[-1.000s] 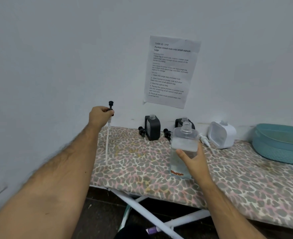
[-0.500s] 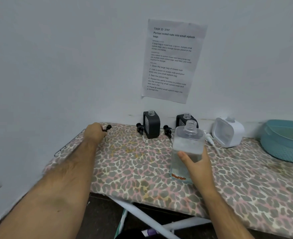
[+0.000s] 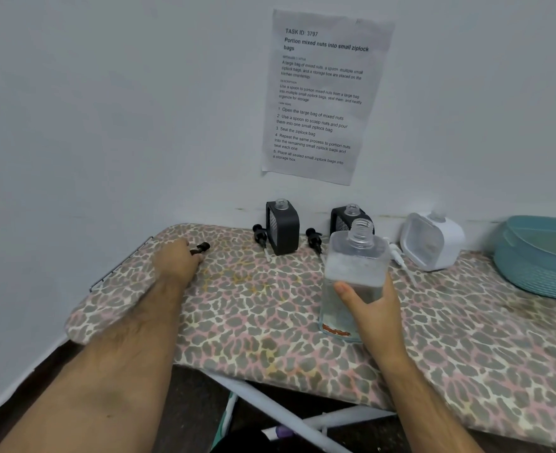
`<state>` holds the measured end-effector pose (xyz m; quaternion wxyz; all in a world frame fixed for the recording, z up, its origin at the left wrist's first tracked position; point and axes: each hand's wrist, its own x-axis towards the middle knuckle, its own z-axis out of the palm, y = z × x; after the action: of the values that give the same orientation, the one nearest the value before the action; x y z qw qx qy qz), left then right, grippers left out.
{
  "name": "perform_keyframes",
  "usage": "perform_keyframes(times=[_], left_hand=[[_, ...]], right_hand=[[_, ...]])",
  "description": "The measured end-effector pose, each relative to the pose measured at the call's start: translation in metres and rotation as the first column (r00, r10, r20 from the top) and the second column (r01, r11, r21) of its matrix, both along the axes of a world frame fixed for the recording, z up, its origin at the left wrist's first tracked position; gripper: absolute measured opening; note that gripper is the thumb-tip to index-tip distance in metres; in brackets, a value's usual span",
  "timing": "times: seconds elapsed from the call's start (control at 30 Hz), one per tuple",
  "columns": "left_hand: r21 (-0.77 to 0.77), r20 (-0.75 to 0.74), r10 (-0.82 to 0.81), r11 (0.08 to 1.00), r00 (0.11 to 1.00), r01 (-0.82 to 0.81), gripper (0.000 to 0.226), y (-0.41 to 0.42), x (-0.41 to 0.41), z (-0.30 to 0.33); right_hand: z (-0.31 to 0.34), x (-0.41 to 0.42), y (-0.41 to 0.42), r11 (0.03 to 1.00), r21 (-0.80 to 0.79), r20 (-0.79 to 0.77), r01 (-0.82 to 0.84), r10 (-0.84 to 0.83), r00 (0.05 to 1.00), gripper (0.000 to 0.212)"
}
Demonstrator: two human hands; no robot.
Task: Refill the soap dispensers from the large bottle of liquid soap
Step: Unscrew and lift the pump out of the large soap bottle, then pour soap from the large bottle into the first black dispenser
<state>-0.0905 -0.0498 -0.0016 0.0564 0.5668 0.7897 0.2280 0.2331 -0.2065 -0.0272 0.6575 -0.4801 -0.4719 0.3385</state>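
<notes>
Two arms extended: left hand [image 3: 180, 261] grip pinches pump head [image 3: 201, 248] on board; right hand [image 3: 373, 304] grips clear bottle [image 3: 355, 273] upright.

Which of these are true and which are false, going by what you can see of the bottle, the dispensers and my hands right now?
1. The right hand holds the clear bottle upright with no cap on it. True.
2. The left hand is lifted well above the board, holding a pump in the air. False: it is down on the leopard-print board, at a black pump lying there.
3. Both black dispensers by the wall have their pumps screwed on. False: their necks are open, and black pumps lie beside them.
4. A white dispenser stands right of the black ones. True.
5. The teal basket sits at the board's left end. False: it is at the far right.
</notes>
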Motion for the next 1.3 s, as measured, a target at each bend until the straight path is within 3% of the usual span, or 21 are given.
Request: perform_keyframes(times=[0.13, 0.23, 0.4, 0.6, 0.7, 0.8, 0.9, 1.0, 1.07, 1.1, 1.2, 1.3], left_hand=[[0.138, -0.079, -0.036, 0.989, 0.996, 0.047, 0.045, -0.006, 0.015, 0.000], [0.233, 0.014, -0.132, 0.964, 0.991, 0.126, 0.043, -0.020, 0.041, 0.003], [0.243, 0.217, -0.278, 0.944, 0.936, 0.224, 0.048, -0.042, 0.090, 0.009], [0.325, 0.337, -0.379, 0.906, 0.862, 0.272, 0.044, -0.058, 0.136, 0.018], [0.373, 0.465, -0.474, 0.871, 0.748, 0.320, 0.038, -0.067, 0.153, 0.022], [0.408, 0.622, -0.581, 0.812, 0.524, 0.417, 0.041, -0.087, 0.169, 0.026], [0.398, 0.713, -0.618, 0.746, 0.332, 0.534, 0.062, -0.110, 0.181, 0.027], [0.375, 0.706, -0.642, 0.697, 0.299, 0.611, 0.079, -0.123, 0.188, 0.017], [0.397, 0.708, -0.651, 0.688, 0.274, 0.607, 0.097, -0.125, 0.189, 0.010], [0.413, 0.715, -0.653, 0.682, 0.249, 0.603, 0.095, -0.126, 0.189, 0.008], [0.410, 0.732, -0.644, 0.678, 0.224, 0.609, 0.063, -0.131, 0.188, 0.005], [0.393, 0.727, -0.646, 0.670, 0.232, 0.630, 0.062, -0.127, 0.185, 0.000]], right_hand=[[0.001, 0.000, 0.000, 1.000, -0.003, 0.008, -0.003, 0.003, 1.000, 0.053], [0.002, 0.000, -0.001, 1.000, -0.012, 0.022, -0.001, 0.002, 1.000, 0.052], [0.004, 0.002, -0.002, 1.000, -0.023, 0.050, -0.007, 0.008, 0.999, 0.051], [0.006, 0.007, -0.004, 0.997, -0.062, 0.082, -0.055, 0.060, 0.995, 0.058], [0.009, 0.011, -0.006, 0.989, -0.094, 0.070, -0.115, 0.122, 0.990, 0.066], [0.015, 0.018, -0.013, 0.981, -0.130, 0.083, -0.144, 0.155, 0.984, 0.071], [0.020, 0.025, -0.022, 0.990, -0.120, 0.082, -0.079, 0.090, 0.993, 0.106], [0.017, 0.031, -0.024, 0.992, -0.128, 0.051, -0.022, 0.028, 0.998, 0.119], [0.016, 0.033, -0.025, 0.992, -0.126, 0.065, -0.022, 0.030, 0.997, 0.111], [0.016, 0.034, -0.027, 0.992, -0.126, 0.080, -0.027, 0.038, 0.996, 0.103], [0.017, 0.037, -0.032, 0.993, -0.112, 0.095, -0.034, 0.045, 0.994, 0.061], [0.017, 0.041, -0.032, 0.992, -0.113, 0.093, -0.050, 0.061, 0.994, 0.043]])
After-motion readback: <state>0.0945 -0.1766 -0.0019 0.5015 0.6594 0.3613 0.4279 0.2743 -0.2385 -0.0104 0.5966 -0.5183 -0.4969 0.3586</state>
